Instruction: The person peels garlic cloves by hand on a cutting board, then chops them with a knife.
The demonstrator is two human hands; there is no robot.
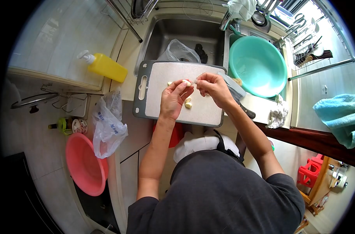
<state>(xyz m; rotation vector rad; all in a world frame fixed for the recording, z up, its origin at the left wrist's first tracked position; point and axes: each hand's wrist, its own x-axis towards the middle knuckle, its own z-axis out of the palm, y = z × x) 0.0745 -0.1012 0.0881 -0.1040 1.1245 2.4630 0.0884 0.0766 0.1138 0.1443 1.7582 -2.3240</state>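
Observation:
Over the cutting board (162, 105), my left hand (173, 99) is closed, with a pale garlic clove (187, 82) pinched between thumb and fingers. My right hand (214, 87) is close beside it, its fingertips pinched on a thin whitish scrap that looks like garlic skin (196, 81). Below the hands, a few garlic cloves (188, 105) lie on the board, and another clove (169, 83) shows left of my left fingers. A cleaver (248, 112) rests by the board's right edge, its handle toward me; my right forearm partly covers it.
Behind the board is a steel sink (154, 43) with a clear plastic bag (178, 51). A green basin (259, 66) stands right, near a crumpled wrapper (278, 113). Left are a yellow pump bottle (107, 68), a hanging plastic bag (109, 123) and a pink basin (84, 165).

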